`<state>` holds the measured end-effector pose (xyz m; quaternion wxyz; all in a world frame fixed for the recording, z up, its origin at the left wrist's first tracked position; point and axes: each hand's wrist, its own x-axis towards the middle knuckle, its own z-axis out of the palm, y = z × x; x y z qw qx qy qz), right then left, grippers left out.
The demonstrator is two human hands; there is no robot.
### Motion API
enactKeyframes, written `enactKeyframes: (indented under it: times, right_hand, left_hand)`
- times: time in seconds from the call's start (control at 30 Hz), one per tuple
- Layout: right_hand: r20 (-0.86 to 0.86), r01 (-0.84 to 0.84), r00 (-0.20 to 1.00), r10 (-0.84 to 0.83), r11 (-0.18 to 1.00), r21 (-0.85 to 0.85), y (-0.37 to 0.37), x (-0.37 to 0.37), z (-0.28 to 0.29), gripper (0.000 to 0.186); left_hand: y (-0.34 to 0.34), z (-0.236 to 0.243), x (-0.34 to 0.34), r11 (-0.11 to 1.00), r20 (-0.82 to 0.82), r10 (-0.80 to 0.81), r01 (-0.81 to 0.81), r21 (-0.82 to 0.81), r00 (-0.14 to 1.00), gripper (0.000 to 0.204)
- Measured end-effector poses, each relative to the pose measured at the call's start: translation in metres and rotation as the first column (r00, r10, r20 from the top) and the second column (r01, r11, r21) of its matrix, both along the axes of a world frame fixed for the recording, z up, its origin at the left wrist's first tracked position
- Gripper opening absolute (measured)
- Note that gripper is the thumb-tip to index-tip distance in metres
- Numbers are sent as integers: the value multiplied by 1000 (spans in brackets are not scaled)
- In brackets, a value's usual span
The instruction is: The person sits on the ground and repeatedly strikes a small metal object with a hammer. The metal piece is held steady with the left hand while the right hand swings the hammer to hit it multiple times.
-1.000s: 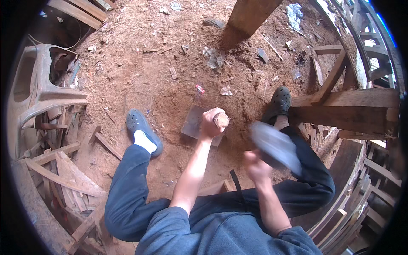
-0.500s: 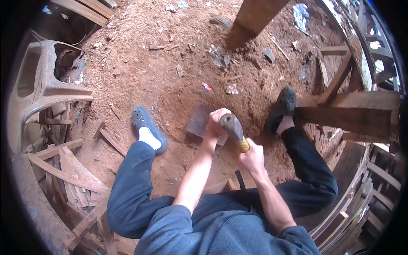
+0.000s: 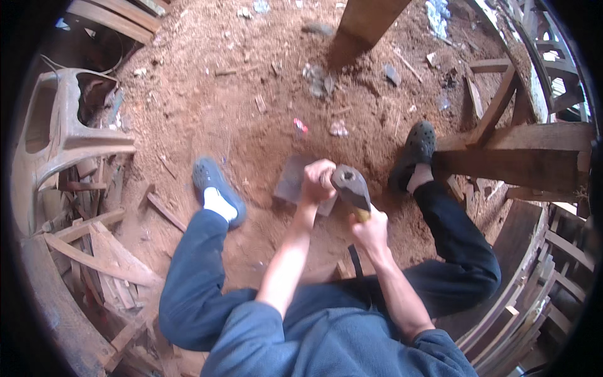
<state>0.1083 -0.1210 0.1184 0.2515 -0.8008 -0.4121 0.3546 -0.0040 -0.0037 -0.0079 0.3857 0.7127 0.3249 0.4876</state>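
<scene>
My left hand (image 3: 314,183) grips an upright round piece, mostly hidden behind the grey metal head (image 3: 352,188) of a hammer. My right hand (image 3: 372,231) is closed on the hammer's yellow handle (image 3: 361,213), and the head lies over the top of the held piece, beside my left fist; whether they touch I cannot tell. A flat grey square plate (image 3: 287,182) lies on the dirt beneath my hands, between my dark clogs (image 3: 414,144).
The ground (image 3: 239,119) is sawdust and scattered scraps. A worn moulded chair (image 3: 53,125) and wood offcuts (image 3: 113,264) crowd the left. Timber beams (image 3: 509,163) and stacked slats (image 3: 515,301) stand at the right; a thick post (image 3: 370,22) rises at the top.
A second ago the hammer head was a blur off to the right, leaving the held piece's top visible. It moved left over that top, and has shifted slightly right since half a second ago.
</scene>
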Motion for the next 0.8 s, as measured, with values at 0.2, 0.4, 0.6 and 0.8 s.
enactKeyframes:
  times: [0.2,0.4,0.6,0.8]
  right_hand:
    - [-41,76,996,-79,995,-65,-25,23,-14,15]
    - [-156,210,959,-236,963,-167,-16,22,2,15]
    - [-254,277,912,-321,941,-196,-22,34,-9,10]
    - [-202,294,916,-347,922,-251,-18,33,-16,13]
  left_hand:
    - [-9,-2,3,989,-24,49,-52,-142,998,15]
    - [-10,-8,-6,989,-36,69,-73,-128,997,16]
    - [3,-21,-42,776,422,372,-28,-629,827,22]
    - [8,-17,-65,723,478,428,28,-691,767,28]
